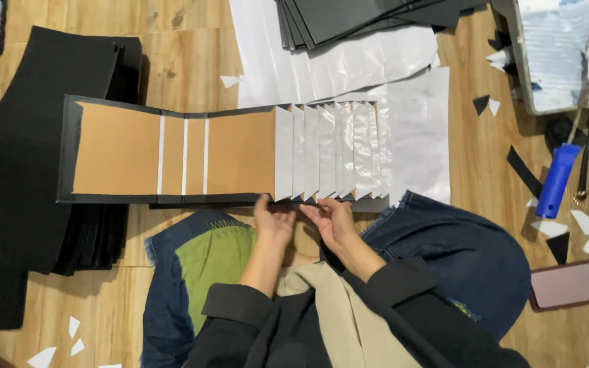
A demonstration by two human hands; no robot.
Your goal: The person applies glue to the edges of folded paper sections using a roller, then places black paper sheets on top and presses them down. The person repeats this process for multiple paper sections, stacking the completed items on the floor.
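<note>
On the wooden floor a brown cardboard cover edged in black lies flat, white sheets fanned over its right end. The left hand and right hand — close together — pinch the near edge, likely squaring it. A blue-handled tool lies within reach.

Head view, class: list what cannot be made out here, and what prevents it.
- Left hand and right hand fingertips: tucked under the cover's near edge.
- Tray: cut off by the frame's top-right corner.
- Tray contents: blurred.
- Black sheet stack: cut off by the top edge.
</note>
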